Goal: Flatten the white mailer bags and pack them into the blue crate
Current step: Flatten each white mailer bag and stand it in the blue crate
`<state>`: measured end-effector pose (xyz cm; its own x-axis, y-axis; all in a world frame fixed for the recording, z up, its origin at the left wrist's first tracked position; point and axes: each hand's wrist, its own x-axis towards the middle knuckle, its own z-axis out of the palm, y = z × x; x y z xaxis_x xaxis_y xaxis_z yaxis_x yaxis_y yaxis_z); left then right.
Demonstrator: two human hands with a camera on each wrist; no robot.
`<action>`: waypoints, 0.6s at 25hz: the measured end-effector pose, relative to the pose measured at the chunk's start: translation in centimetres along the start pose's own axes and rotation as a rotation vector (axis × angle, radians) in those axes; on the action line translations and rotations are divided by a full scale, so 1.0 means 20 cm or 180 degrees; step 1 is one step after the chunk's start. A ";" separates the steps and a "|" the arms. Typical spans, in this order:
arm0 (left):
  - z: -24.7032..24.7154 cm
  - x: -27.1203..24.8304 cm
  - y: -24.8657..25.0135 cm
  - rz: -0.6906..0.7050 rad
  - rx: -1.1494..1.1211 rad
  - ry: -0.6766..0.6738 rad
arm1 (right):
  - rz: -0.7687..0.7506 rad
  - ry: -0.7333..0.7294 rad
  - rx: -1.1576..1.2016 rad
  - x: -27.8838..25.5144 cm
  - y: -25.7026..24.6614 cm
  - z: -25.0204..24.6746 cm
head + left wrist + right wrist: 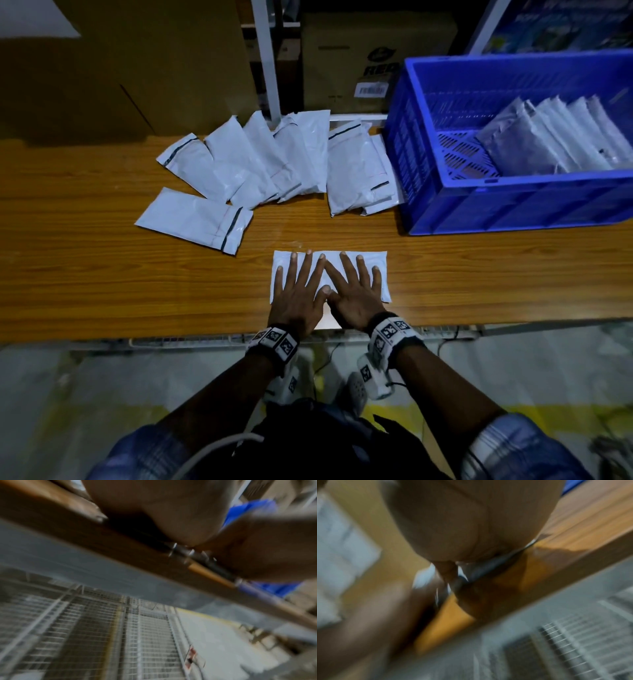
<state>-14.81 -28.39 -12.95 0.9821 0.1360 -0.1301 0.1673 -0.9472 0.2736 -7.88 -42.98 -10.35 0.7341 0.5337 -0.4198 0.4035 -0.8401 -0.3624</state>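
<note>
hands (297,301) (356,299) press mailer bag (378,260) flat; carton (359,61) reads "red".

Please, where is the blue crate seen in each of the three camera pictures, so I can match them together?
Head view: the blue crate fills the upper right, standing on the wooden table, with white mailer bags inside.
Left wrist view: only blurred blue patches of it at the upper right, behind the hand.
Right wrist view: a small blue sliver at the top right corner.
Shared landmark: the wooden table's front edge crosses all three pictures.
</note>
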 end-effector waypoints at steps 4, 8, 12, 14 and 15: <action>0.01 0.01 0.00 -0.0118 -0.0001 -0.0015 | -0.0013 0.0498 0.0352 -0.04 0.05 -0.06; 0.01 0.01 0.00 -0.0103 -0.0038 -0.0006 | -0.0062 0.0795 -0.0088 -0.09 0.07 0.04; -0.01 0.02 0.00 -0.0112 -0.0045 -0.0105 | 0.0005 0.0821 -0.0236 -0.06 0.06 0.07; -0.03 0.02 0.00 -0.0088 -0.0005 -0.0072 | 0.0028 0.0785 -0.0233 -0.05 0.07 0.07; -0.04 0.02 -0.01 -0.0084 0.0058 -0.0017 | 0.0026 0.0744 -0.0223 -0.05 0.07 0.06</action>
<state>-14.43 -28.02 -12.33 0.9770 0.1594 -0.1420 0.1914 -0.9484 0.2526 -8.82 -44.52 -11.47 0.8406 0.4968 -0.2157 0.4279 -0.8534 -0.2979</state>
